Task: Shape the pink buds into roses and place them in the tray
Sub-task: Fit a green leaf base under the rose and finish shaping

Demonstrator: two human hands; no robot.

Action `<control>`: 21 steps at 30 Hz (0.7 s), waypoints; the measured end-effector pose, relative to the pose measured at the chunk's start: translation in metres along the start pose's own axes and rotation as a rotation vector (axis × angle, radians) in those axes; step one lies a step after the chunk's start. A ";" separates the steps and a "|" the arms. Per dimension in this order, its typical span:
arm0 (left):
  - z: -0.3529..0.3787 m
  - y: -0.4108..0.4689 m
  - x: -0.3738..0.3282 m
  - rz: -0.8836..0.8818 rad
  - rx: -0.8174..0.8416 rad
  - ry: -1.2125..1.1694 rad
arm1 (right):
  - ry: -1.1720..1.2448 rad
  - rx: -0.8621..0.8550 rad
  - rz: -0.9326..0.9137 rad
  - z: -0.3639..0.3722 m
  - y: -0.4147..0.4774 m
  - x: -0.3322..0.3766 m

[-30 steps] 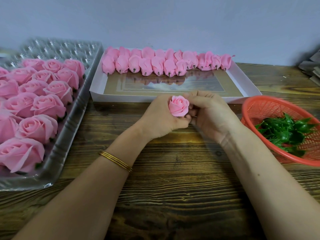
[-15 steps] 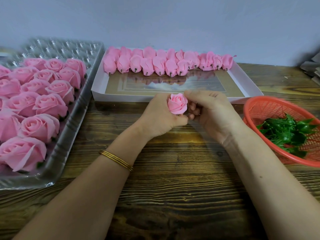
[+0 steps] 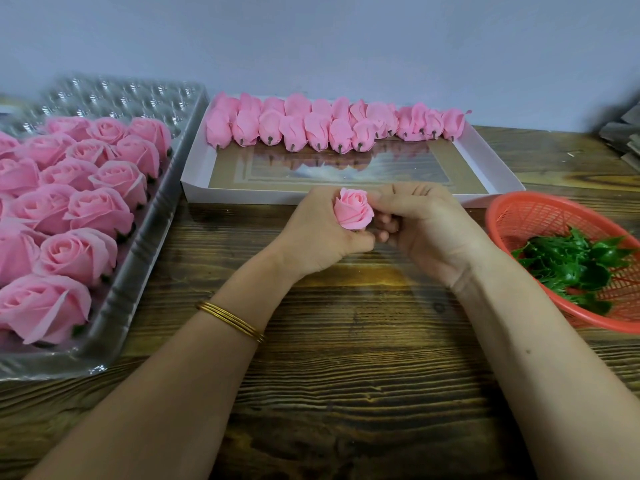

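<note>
Your left fingers [image 3: 341,242] are curled snugly round the base of the pink bud [image 3: 353,211]. They hold it upright above the wooden table [image 3: 346,375], just in front of the white box [image 3: 242,196]. Its soft, matte petals wrap in a tight spiral to a pointed centre. Your right fingers [image 3: 388,225] are bent inward against the bud's right side, with the uppermost fingertip pressed on the outer petal. I cannot tell how firmly they pinch it. Your left hand [image 3: 318,230] and right hand [image 3: 426,230] meet knuckle to knuckle around the flower. Thin gold bangles [image 3: 232,322] circle your left wrist.

The table is dark, rough-grained planking with raised ridges. The shallow, square-cornered box has a glossy, reflective floor. Along its far wall lie the unshaped buds [image 3: 311,129], narrow folded cones with short dark stubs pointing toward you. To your left sits the clear plastic tray [image 3: 138,271], shiny and moulded into dimpled cups. The near cups are filled with finished roses [image 3: 76,254], wide, rounded and loosely layered. To your right is a round red plastic basket [image 3: 495,216] with a mesh wall. It holds glossy green leaf pieces [image 3: 571,265] with spiky edges. A plain pale wall [image 3: 311,36] stands behind the table.
</note>
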State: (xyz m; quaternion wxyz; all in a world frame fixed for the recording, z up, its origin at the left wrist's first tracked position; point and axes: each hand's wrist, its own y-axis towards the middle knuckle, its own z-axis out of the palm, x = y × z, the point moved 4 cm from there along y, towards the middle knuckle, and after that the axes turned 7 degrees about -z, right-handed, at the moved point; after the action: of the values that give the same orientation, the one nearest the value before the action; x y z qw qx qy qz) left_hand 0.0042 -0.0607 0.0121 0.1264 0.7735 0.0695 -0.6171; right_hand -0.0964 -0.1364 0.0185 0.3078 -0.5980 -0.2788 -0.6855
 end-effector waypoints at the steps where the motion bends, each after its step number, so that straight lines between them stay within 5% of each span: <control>1: 0.000 0.000 0.001 -0.004 -0.001 -0.008 | -0.001 0.013 0.019 0.000 0.000 0.000; 21: 0.001 0.001 0.004 -0.024 -0.021 0.069 | -0.036 -0.041 -0.050 0.006 0.000 -0.003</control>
State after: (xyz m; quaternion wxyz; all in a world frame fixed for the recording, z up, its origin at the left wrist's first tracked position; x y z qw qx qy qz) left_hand 0.0047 -0.0624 0.0078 0.1244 0.7921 0.0896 -0.5909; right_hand -0.0926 -0.1313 0.0164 0.2734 -0.6092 -0.2851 -0.6876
